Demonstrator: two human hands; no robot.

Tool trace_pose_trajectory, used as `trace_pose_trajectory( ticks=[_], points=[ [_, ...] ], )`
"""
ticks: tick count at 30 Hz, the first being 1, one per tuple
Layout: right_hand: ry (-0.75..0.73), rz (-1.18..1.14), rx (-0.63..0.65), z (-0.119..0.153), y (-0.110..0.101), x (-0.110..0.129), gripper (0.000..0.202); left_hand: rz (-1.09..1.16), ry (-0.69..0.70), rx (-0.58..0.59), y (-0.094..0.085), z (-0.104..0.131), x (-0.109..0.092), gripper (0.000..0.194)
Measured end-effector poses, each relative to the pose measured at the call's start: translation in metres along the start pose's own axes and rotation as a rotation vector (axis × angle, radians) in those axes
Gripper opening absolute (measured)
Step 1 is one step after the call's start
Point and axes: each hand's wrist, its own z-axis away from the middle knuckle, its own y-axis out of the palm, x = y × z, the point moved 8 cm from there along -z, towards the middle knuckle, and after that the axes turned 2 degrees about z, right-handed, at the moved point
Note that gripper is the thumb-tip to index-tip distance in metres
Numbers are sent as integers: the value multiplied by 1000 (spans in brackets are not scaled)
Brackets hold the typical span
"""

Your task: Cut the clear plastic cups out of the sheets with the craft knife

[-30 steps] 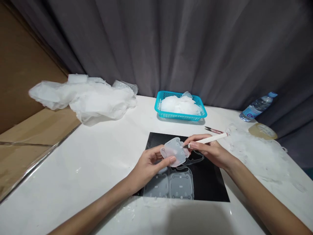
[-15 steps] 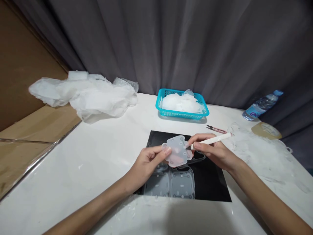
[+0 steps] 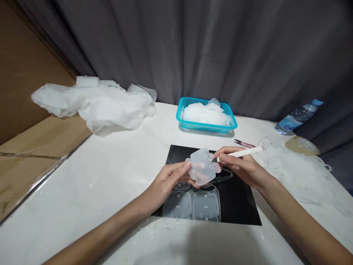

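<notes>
My left hand [image 3: 172, 178] pinches a translucent, notched plastic piece [image 3: 203, 167] by its left edge, with fingers showing through from behind. In my right hand [image 3: 242, 163] is a white craft knife [image 3: 245, 151], held like a pen. Its dark blade touches or nearly touches the piece's upper right part, close to a small slot. Both hands are above a black mat [image 3: 237, 206]. On the mat lies a clear plastic sheet [image 3: 206, 208] with similar rounded shapes, partly hidden by the left hand and the held piece.
A blue basket [image 3: 206, 127] holding white plastic pieces stands behind the mat. Pink-handled thread snips [image 3: 244, 143], a tape roll [image 3: 302, 145], a water bottle [image 3: 299, 117] and clear scraps [image 3: 300, 180] are on the right. Back left lies a white plastic bag [image 3: 110, 106]; cardboard [image 3: 41, 140] borders the table.
The plastic piece has turned slightly and moved a little up and right, with the left thumb now at its edge. The knife tip has shifted slightly upward along the piece.
</notes>
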Motion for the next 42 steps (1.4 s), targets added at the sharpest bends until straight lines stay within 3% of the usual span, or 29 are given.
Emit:
trace_pose_trajectory(
  ticks=[3,5,8,10,13,15,19,22,26,29,31,35,38,42],
  points=[
    [-144,303,-238,-7,-23,21,23,-477,72,50,-9,4,-6,45],
    [-308,567,-479,-15,-43,44,23,-771,134,94,-13,7,-5,59],
    [-562,907,-804,-36,-68,72,24,-1022,226,159,-13,10,4,70],
    [-611,1110,-862,-64,-79,75,28,-1101,239,182,-12,11,13,72],
    [-517,1259,-721,-108,-90,59,32,-1124,222,205,-11,9,22,79],
    [-494,1257,-685,-114,-89,52,34,-1093,231,224,-10,5,24,85],
    [-507,1145,-645,-74,-52,49,37,-998,301,255,-8,-6,24,91],
    [-435,778,-332,-38,-4,36,27,-965,290,249,-15,-11,26,103],
    [-228,557,-49,-4,48,0,14,-970,203,234,-32,-5,24,112],
    [-298,593,98,8,74,-19,9,-961,235,207,-36,4,12,102],
    [-363,630,131,12,81,-27,7,-980,305,170,-32,10,3,89],
    [-383,645,136,15,82,-35,7,-1107,422,82,-23,24,-1,61],
    [-383,663,160,15,85,-35,8,-1189,488,-24,-25,35,1,55],
    [-404,713,162,14,88,-34,7,-1157,416,4,-25,38,9,45]
  ],
)
